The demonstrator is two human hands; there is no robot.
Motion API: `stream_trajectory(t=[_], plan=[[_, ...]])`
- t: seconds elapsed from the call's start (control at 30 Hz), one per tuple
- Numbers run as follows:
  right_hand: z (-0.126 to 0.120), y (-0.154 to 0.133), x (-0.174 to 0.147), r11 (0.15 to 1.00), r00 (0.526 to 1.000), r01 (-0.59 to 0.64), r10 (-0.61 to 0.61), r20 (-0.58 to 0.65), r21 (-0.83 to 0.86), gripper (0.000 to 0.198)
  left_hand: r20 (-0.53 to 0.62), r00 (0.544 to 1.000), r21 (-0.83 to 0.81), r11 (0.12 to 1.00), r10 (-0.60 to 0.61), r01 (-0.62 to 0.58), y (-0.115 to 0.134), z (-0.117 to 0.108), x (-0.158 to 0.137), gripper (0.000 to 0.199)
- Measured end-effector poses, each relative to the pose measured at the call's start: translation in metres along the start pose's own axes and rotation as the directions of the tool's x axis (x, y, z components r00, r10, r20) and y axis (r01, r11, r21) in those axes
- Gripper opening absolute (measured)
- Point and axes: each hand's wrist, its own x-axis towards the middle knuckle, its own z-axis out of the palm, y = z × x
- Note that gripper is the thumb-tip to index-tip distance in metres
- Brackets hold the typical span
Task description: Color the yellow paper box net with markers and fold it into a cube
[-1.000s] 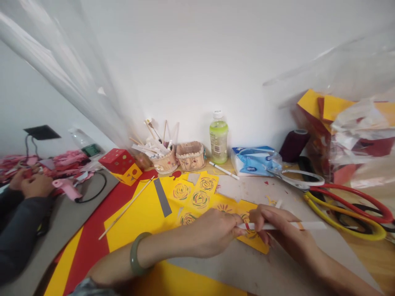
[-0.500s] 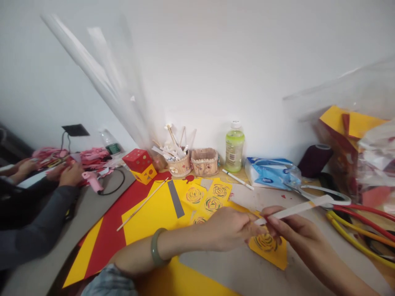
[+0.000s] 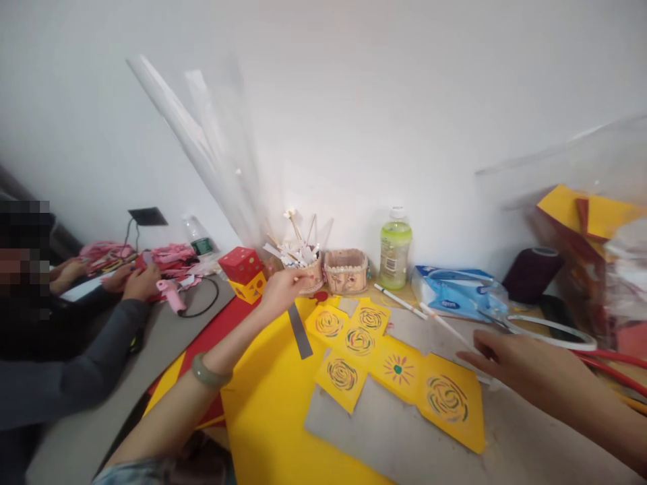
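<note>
My left hand [image 3: 288, 291], a green bangle on its wrist, reaches to the front of a wooden basket [image 3: 309, 281] filled with white scraps and sticks. Its fingers are pressed together; whatever lies between them, if anything, I cannot make out. My right hand [image 3: 493, 351] hovers at the right with index finger stretched out and nothing seen gripped. A white strip [image 3: 449, 326] runs beneath it, partly covered by the fingers. Between both hands lies a yellow cross-shaped paper cutout [image 3: 399, 367] of joined squares, drawn with swirls and one sunburst.
Yellow sheets [image 3: 273, 404] and a grey strip [image 3: 300, 330] lie at centre. Behind stand a die-patterned box [image 3: 241, 273], an empty-looking basket [image 3: 346, 273], a green bottle [image 3: 395, 249] and a tissue pack [image 3: 455, 289]. Scissors [image 3: 550, 330] lie right. A co-worker's hands [image 3: 141, 279] are left.
My hands have parted. The left moved up and left to the basket; the right moved right, and the white strip now lies lower. The cutout is uncovered, and the view has shifted slightly.
</note>
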Motion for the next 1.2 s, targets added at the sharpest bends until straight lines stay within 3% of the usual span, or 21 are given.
stream_trajectory(t=[0.13,0.53,0.8,1.03,1.2], plan=[[0.001,-0.006,0.015,0.973,0.984,0.018,0.023,0.177,-0.229,0.035,-0.124,0.990,0.069,0.995,-0.065,0.074,-0.026,-0.008,0.019,0.028],[0.011,-0.008,0.015,0.956,0.992,-0.001,0.039,0.124,-0.292,0.035,-0.191,0.980,0.199,0.975,-0.058,0.097,-0.033,-0.011,0.035,0.032],[0.006,-0.015,0.008,0.971,0.991,-0.026,0.055,0.119,-0.236,0.032,-0.182,0.982,0.258,0.962,-0.042,0.089,-0.016,-0.005,0.021,0.027],[0.006,-0.016,0.005,0.980,0.995,-0.038,0.055,0.087,-0.195,0.032,-0.162,0.978,0.190,0.968,-0.131,0.161,-0.007,0.007,0.033,0.021],[0.005,-0.013,0.000,0.980,0.996,-0.050,0.063,0.064,-0.194,0.033,-0.247,0.957,0.007,0.988,-0.149,0.156,-0.004,-0.008,0.037,0.019]])
